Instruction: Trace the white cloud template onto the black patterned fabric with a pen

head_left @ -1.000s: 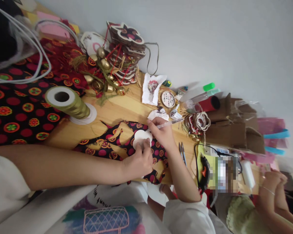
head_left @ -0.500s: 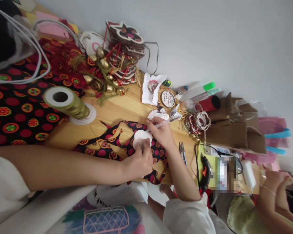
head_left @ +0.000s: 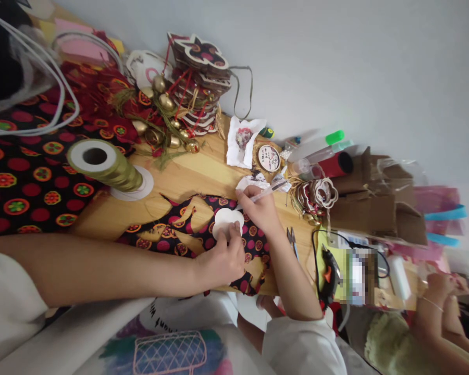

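My left hand (head_left: 223, 259) has its fingers bunched on a white flower-shaped card (head_left: 224, 217), holding it against a piece of dark patterned fabric (head_left: 195, 219). Several holes cut through the fabric show the wooden table. In my right hand (head_left: 259, 211) is a slim, pale, see-through pen (head_left: 269, 191), its tip end by the upper right edge of the card. The tip itself is hidden or too small to make out. Small scissors (head_left: 293, 242) lie just right of my right forearm.
A spool of olive ribbon (head_left: 119, 169) stands left, near more patterned fabric (head_left: 19, 182). Gold bells (head_left: 166, 101) and stacked flower-shaped ornaments (head_left: 203, 73) sit at the back. To the right are a cardboard box (head_left: 375, 213), a glue gun (head_left: 328, 278) and another person's arms (head_left: 433, 312).
My right hand has shifted slightly up and to the right with the pen along the card's edge. My left hand stays in place on the card.
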The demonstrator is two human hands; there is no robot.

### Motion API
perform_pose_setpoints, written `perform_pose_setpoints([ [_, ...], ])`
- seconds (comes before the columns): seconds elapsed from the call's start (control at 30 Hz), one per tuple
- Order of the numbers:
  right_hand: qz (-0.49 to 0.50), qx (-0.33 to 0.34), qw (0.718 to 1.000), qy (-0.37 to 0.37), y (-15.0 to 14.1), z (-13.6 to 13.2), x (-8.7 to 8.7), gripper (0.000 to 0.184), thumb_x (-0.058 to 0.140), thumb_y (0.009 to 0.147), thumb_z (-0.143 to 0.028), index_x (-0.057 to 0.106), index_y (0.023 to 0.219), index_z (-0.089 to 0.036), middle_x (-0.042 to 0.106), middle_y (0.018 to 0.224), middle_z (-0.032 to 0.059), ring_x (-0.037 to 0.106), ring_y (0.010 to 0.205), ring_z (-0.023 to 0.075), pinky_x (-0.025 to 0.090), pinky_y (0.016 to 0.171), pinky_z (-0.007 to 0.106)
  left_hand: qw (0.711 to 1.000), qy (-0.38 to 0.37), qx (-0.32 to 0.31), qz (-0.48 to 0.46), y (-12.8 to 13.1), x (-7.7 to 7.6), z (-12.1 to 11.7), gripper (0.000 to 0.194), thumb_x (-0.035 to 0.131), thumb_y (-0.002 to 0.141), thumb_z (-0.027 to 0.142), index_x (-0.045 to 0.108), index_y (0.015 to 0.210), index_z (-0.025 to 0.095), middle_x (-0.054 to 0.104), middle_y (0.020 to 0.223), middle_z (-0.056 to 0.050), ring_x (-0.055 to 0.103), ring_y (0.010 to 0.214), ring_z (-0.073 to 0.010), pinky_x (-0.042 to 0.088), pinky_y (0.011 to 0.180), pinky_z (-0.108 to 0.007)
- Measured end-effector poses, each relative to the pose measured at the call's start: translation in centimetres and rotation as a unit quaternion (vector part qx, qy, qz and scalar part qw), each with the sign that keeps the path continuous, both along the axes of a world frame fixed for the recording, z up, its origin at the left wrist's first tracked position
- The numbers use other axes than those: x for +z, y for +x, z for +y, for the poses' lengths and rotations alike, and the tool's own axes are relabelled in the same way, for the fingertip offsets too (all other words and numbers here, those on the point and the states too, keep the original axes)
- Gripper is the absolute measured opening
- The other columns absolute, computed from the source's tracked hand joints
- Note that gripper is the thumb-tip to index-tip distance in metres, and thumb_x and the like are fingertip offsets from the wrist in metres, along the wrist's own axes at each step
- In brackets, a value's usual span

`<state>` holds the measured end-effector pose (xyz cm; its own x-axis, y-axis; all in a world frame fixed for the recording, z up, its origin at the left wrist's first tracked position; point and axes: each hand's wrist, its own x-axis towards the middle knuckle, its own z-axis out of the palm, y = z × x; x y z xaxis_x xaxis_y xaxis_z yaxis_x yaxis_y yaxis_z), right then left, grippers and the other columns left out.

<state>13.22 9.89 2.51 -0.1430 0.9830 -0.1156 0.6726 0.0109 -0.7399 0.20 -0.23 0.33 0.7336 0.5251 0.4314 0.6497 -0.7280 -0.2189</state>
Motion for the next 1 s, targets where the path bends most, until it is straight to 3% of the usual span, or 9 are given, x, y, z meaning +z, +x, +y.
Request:
perform_pose_setpoints([
  [0.3, -0.008, 0.019, 1.000, -0.014, -0.3, -0.2, -0.1, 0.034, 0.053, 0.082, -0.042, 0.047, 0.055, -0.023, 0.047, 0.047, -0.0030, 0.041, 0.050, 0.0119, 0.030, 0.049, 0.026, 1.000, -0.010, -0.003, -0.003, 0.1, -0.4, -0.1, 0.037, 0.041, 0.085, 0.010, 0.072, 0.100, -0.003, 0.069, 0.107, -0.028, 0.069, 0.094, -0.0330, 0.058, 0.068, -0.042],
  [0.87, 0.058, -0.025, 0.998, -0.005, 1.5, -1.4, 0.3, 0.032, 0.057, 0.081, -0.041, 0.050, 0.056, -0.022, 0.047, 0.051, -0.0044, 0.038, 0.049, 0.0104, 0.033, 0.050, 0.026, 1.000, 0.009, 0.000, 0.012, 0.0, -0.2, 0.0, 0.037, 0.044, 0.083, 0.010, 0.072, 0.103, -0.004, 0.070, 0.106, -0.027, 0.070, 0.093, -0.0320, 0.060, 0.065, -0.038],
  [1.0, 0.061, -0.017, 0.998, -0.017, 2.0, -2.3, 0.5, 0.028, 0.057, 0.082, -0.041, 0.053, 0.061, -0.022, 0.053, 0.053, -0.0034, 0.042, 0.050, 0.0108, 0.034, 0.050, 0.026, 1.000, 0.011, 0.001, 0.013, 0.0, -0.3, -0.1, 0.037, 0.043, 0.084, 0.010, 0.073, 0.100, -0.002, 0.071, 0.107, -0.025, 0.070, 0.093, -0.0308, 0.060, 0.067, -0.038],
])
